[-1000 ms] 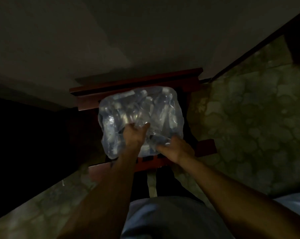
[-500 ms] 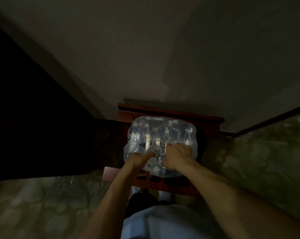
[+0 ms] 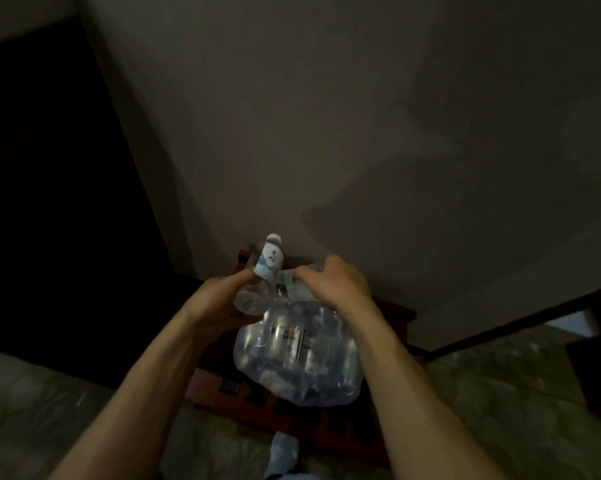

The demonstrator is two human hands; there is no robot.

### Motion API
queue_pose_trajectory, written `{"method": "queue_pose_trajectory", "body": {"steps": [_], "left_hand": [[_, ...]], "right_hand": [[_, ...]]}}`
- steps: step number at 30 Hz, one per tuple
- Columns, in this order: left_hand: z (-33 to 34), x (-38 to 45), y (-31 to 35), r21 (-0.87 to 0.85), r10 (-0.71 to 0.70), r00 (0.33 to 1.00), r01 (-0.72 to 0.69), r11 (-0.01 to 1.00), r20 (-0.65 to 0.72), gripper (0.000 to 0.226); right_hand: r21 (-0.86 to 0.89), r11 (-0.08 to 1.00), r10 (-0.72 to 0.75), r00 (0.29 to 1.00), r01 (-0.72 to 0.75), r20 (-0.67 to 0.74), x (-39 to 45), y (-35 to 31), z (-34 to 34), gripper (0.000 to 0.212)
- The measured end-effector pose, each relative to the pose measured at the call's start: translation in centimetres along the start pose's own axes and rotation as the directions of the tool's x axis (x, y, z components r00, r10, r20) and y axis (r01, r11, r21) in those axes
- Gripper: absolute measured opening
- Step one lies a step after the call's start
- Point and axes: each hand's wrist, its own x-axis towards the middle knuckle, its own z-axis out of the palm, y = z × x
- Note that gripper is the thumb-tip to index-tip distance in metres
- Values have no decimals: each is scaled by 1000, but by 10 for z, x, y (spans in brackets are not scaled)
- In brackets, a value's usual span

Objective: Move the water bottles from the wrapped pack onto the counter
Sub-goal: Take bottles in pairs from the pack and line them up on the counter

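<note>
The scene is dim. A pack of water bottles in clear plastic wrap point(image 3: 297, 355) rests on a dark red wooden stool point(image 3: 285, 415) against the wall. My left hand point(image 3: 223, 299) holds one clear water bottle point(image 3: 262, 277) with a white cap and pale blue label, lifted above the pack's far left corner and tilted. My right hand point(image 3: 337, 284) is closed on a second bottle point(image 3: 294, 284) or the wrap at the pack's top; blur keeps me from telling which. Both forearms reach in from below.
A plain grey wall point(image 3: 326, 133) rises behind the stool. A dark opening point(image 3: 50, 185) lies to the left. Mottled green stone floor point(image 3: 517, 393) spreads on both sides, with a black skirting line on the right. My foot in a pale sock point(image 3: 285, 452) shows below the stool.
Both hands were pressing into the wrap at the pack's near edge; now my left hand has drawn a bottle up out of it and my right hand has risen to the pack's top. The camera tilted up.
</note>
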Motion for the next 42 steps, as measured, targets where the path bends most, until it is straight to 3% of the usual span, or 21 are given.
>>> {"method": "queue_pose_trajectory", "body": {"steps": [2,3,6,8,10,12,17,21,24,27,31,35,39,42], "left_hand": [[-21,-21,19,-12,71,994,-70,997,78,24],[-33,-33,29,-16,114,987,-113,993,114,25],[-73,-68,65,33,279,945,-288,957,172,35],[-99,-91,93,126,413,890,-440,889,193,46],[-120,-113,121,181,536,819,-570,802,206,55],[-139,-131,144,214,618,763,-647,732,190,57],[-179,-162,178,235,735,660,-747,621,157,51],[-207,-182,201,141,802,579,-814,563,147,49],[-226,-196,229,104,820,546,-837,536,168,41],[-240,-206,262,197,851,516,-848,492,99,41],[-264,-206,302,306,862,500,-835,457,79,47],[-290,-196,340,398,834,532,-804,442,148,54],[-310,-170,376,399,812,549,-802,444,201,58],[-323,-148,395,391,823,534,-811,435,192,63]], "right_hand": [[283,959,53,993,-21,-104,-26,-22,13,45],[476,879,84,990,-19,-117,-38,-34,22,40],[871,488,53,998,-58,36,-70,-80,47,29],[952,294,-34,995,-80,94,-85,-119,62,44],[990,130,-119,991,-46,62,-100,-159,74,52],[1000,30,-168,986,-2,7,-114,-195,84,52],[981,-1,-207,960,195,-191,-147,-261,103,47],[932,-117,-280,888,344,-364,-167,-307,106,46],[894,-174,-324,834,412,-447,-170,-340,95,27],[906,-185,-359,832,380,-422,-168,-372,83,23],[925,-239,-515,768,297,-380,-150,-410,74,45],[906,-139,-650,653,400,-388,-127,-444,70,55],[904,-46,-798,529,424,-289,-87,-473,65,59],[882,12,-832,493,472,-253,-56,-496,63,70]]}}
